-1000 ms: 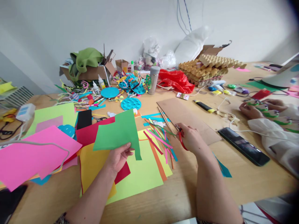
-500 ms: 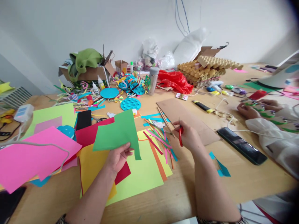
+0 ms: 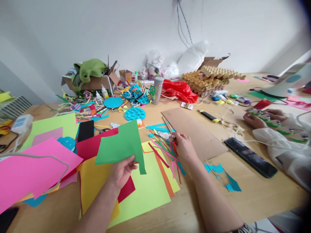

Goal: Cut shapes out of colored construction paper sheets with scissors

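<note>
My left hand [image 3: 123, 171] pinches the lower edge of a green sheet of paper [image 3: 119, 142], which has a narrow strip hanging at its right side. My right hand [image 3: 185, 147] is closed around red-handled scissors [image 3: 175, 149], their blades mostly hidden by the fingers and pointing toward the paper strips. Under the scissors lies a pile of coloured paper strips [image 3: 161, 150]. Beneath the green sheet are a yellow-green sheet [image 3: 148, 191], a yellow sheet [image 3: 93, 181] and a red sheet [image 3: 88, 144].
A brown cardboard sheet [image 3: 194, 132] lies beyond my right hand, with blue paper scraps [image 3: 233, 183] and a phone [image 3: 250, 157] further right. A steel bottle [image 3: 158, 90] stands at the back. Another person's hands [image 3: 255, 120] hold a decorated egg-carton strip at the right.
My right hand has moved left and down with the scissors, closer to the green paper and the strips. The view has shifted slightly; my left hand still holds the green sheet.
</note>
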Demonstrator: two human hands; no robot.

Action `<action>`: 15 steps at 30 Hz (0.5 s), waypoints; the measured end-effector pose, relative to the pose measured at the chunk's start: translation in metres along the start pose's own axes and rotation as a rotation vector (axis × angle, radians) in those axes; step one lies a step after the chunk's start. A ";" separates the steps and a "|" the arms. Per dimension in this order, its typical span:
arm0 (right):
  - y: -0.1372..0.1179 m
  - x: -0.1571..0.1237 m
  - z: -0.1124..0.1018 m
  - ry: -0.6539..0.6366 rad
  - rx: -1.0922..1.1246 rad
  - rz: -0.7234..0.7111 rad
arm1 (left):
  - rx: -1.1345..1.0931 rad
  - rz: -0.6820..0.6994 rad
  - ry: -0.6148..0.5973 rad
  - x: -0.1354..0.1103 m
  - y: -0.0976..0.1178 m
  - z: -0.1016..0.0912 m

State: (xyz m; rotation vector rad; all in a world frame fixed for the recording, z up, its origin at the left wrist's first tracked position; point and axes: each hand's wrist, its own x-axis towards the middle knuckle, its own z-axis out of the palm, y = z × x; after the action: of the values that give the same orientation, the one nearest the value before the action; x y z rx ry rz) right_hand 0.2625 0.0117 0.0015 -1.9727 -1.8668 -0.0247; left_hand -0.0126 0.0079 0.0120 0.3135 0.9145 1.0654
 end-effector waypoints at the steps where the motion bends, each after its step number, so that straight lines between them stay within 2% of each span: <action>1: 0.001 0.000 0.001 0.008 0.002 0.002 | 0.000 0.003 0.002 0.000 0.000 0.000; 7: 0.006 0.000 0.005 0.044 0.007 0.066 | 0.002 0.006 0.008 -0.001 0.000 0.002; 11: 0.005 -0.006 0.000 0.112 -0.026 0.125 | -0.002 0.007 -0.002 -0.001 0.000 0.002; 15: 0.006 -0.008 -0.001 0.174 -0.002 0.121 | -0.001 0.008 -0.013 0.000 0.000 0.001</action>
State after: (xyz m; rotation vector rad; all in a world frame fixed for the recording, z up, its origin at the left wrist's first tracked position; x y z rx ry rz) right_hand 0.2678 0.0035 -0.0013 -2.0127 -1.6364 -0.1576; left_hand -0.0122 0.0084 0.0121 0.3234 0.9023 1.0702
